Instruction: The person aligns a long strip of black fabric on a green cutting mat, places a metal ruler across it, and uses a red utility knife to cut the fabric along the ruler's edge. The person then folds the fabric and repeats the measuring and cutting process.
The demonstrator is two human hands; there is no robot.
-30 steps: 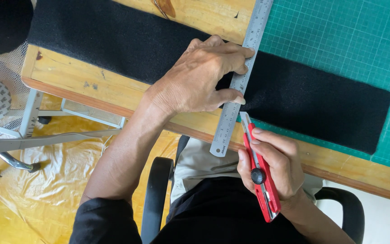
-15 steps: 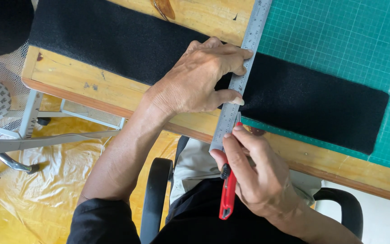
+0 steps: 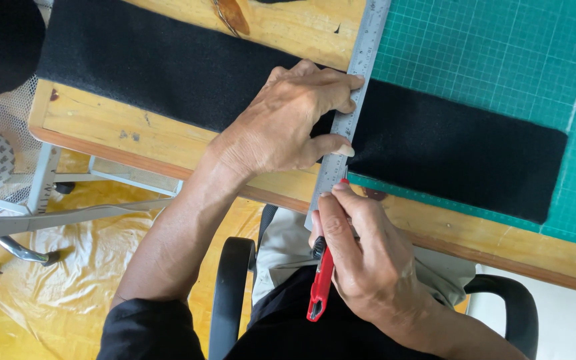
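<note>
Felt strip, black, lies lengthwise across wooden worktable, its right end on green cutting mat at table's right side, near front edge. Left hand spread flat, fingers pressing steel ruler down where it crosses strip at mat's left border, thumb tip on ruler's edge. Right hand clenched round red utility knife, w/ blade end at ruler's near end by table's front edge; blade tip hidden behind fingers.
</note>
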